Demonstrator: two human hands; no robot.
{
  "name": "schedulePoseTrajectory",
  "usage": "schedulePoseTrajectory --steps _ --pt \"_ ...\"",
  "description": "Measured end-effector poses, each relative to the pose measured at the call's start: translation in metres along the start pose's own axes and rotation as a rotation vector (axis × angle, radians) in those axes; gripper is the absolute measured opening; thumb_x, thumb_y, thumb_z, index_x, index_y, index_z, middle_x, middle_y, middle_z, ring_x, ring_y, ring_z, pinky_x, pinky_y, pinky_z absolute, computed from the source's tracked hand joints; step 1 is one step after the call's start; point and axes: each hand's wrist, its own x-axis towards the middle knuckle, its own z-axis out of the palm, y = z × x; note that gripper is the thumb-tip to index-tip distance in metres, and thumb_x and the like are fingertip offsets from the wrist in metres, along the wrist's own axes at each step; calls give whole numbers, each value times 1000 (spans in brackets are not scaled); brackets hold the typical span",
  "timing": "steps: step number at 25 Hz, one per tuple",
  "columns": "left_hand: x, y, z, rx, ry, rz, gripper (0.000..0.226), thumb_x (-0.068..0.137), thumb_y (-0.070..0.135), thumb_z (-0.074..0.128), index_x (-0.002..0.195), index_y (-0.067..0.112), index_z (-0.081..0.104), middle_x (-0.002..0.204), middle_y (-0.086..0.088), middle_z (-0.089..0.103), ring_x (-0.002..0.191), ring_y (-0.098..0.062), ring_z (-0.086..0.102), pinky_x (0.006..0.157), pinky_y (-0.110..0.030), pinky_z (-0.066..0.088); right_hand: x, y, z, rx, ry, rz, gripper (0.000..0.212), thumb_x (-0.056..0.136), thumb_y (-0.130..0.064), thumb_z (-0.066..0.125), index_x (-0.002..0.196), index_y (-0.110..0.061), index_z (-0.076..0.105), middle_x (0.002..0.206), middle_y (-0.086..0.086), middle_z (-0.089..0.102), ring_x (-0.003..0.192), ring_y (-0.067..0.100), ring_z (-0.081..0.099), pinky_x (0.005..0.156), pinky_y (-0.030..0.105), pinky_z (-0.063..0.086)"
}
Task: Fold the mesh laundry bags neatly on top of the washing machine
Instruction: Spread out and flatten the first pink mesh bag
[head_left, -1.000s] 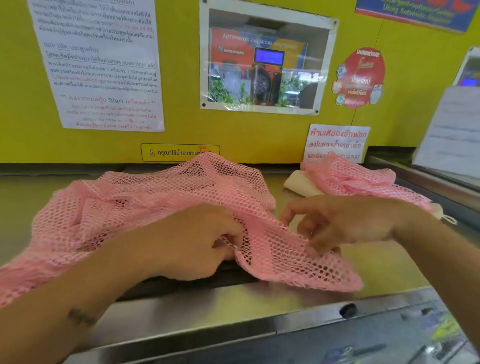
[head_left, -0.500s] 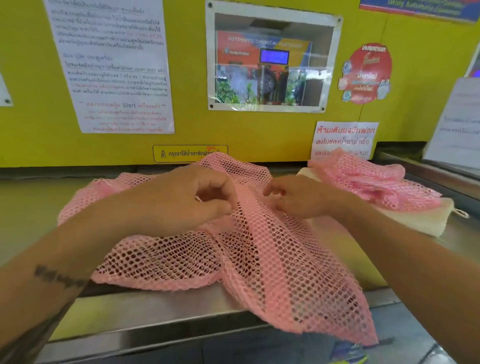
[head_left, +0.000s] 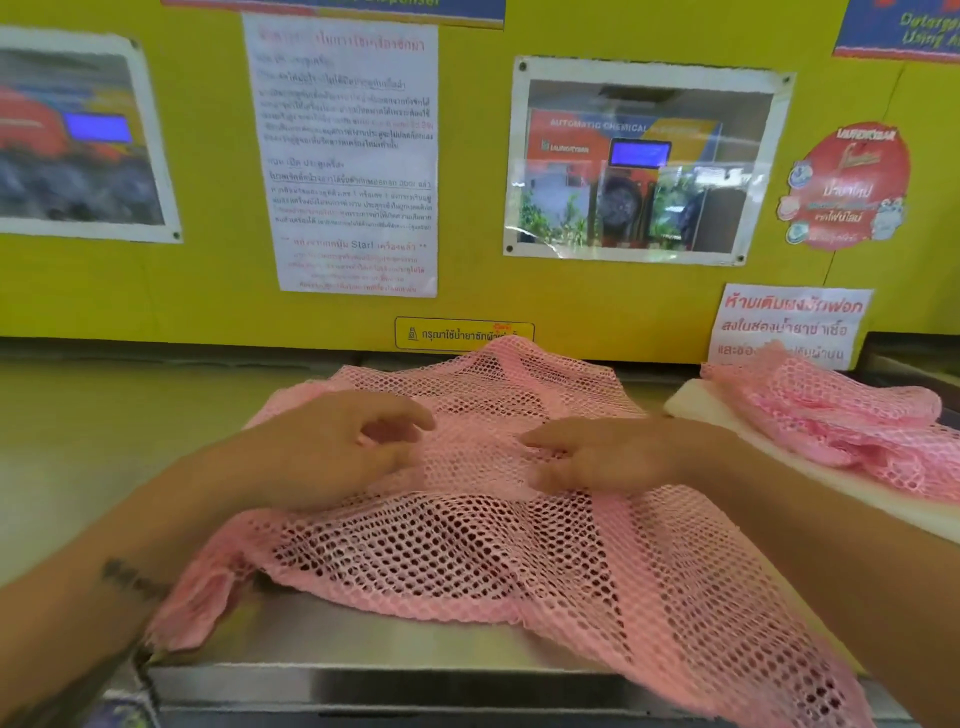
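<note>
A pink mesh laundry bag (head_left: 467, 551) lies spread on the steel washing machine top (head_left: 395, 644). Its right corner hangs over the front edge. My left hand (head_left: 337, 447) and my right hand (head_left: 613, 457) rest on the bag's middle, a hand's width apart. Each pinches a doubled-over band of mesh between thumb and fingers. The mesh behind my hands lies rumpled against the wall. A second heap of pink mesh bags (head_left: 841, 421) sits at the right on a white folded pad (head_left: 691, 402).
A yellow wall (head_left: 208, 291) with paper notices and a framed window rises directly behind the machine top. To the left the steel surface continues. Below the front edge the machine's front panel (head_left: 363, 696) drops away.
My hands have moved apart and lower onto the bag, flattening the raised fold. The bag now lies wider across the top. The view has swung left.
</note>
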Motion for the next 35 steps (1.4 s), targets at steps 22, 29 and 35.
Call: schedulePoseTrajectory --steps 22,29,35 --pt "-52 -37 -83 -153 682 -262 41 87 17 58 117 45 59 109 1 54 80 -6 55 62 -22 38 1 -119 -2 329 71 -574 11 91 -10 65 86 -20 66 82 -13 67 77 0 63 77 24 49" --pt "-49 -58 -109 222 425 -548 37 88 35 56 124 31 61 137 -4 55 111 -27 54 87 -33 41 32 -97 -37 365 379 -421 11 90 -20 65 97 -28 66 103 -4 72 99 17 67 92 43 51" --pt "13 -84 -58 289 146 -490 30 86 41 48 96 15 58 101 -4 58 87 -22 54 74 -32 42 101 -108 -22 -50 374 -202 45 90 -18 52 134 -26 51 145 1 49 131 23 47 105 40 41"
